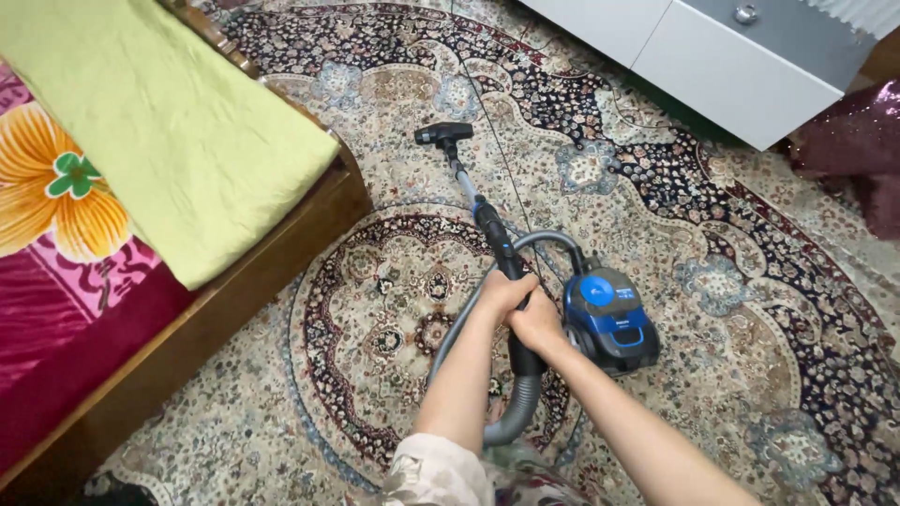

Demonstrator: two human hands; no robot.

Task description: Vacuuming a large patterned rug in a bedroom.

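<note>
1. Vacuum wand (494,239) runs from the hands at mid-frame out toward 11 o'clock, ending in a black floor nozzle (443,133) flat on the patterned carpet (731,309).
2. Handling, my read: wand is stiff and light; the grey hose (514,417) is floppy and will drag; the blue canister (609,319) (just at 3 o'clock of the hands) is the heavy part and looks like it trails on the carpet.
3. Best hold: the black handle bend where wand meets hose.
4. Left hand (500,292) is fully closed round the handle.
5. Right hand (539,323) is wrapped just below it, touching the left.
6. Wooden bed (234,290) with a yellow-green sheet (178,131) sits at 9 to 10 o'clock; white cabinet (731,66) at 1 o'clock.
</note>
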